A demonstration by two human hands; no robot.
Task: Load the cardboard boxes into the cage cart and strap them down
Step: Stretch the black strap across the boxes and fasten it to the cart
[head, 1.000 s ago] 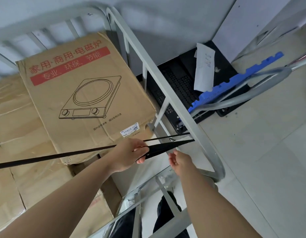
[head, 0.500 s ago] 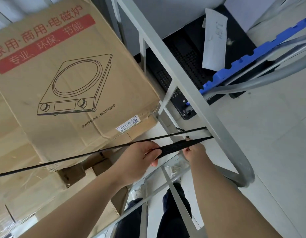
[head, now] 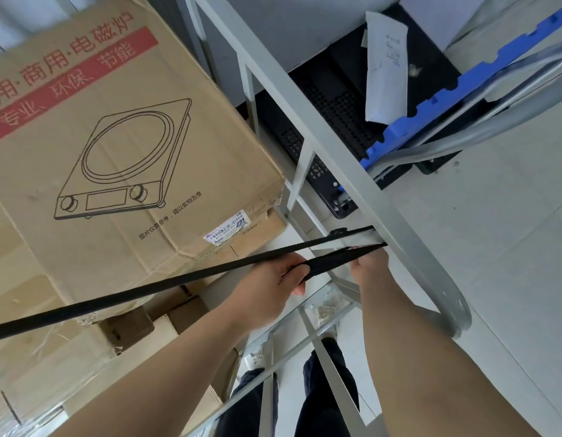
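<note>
I have the boxes in already: the printed cardboard box (head: 115,146) fills the upper left of the frame, sitting on plainer cartons inside the cage cart (head: 333,146), so what remains is the strapping. The black strap (head: 122,298) runs from the lower left edge up to the cart's grey side rail right of centre, where it loops round the bar and comes back as a second, shorter length. My left hand (head: 270,285), at centre frame, has its grip closed around that returning length, thumb over the webbing, which I judge is there to hold tension so the loop cannot slacken. My right hand (head: 369,266) sits just beside it, right at the rail; its fingers are tucked under the strap end and mostly hidden, so I cannot tell whether that grip is pinching or loose (likely feeding the end round the bar). Beyond the rail, a blue pallet (head: 462,89) leans at upper right, clear of my work.
</note>
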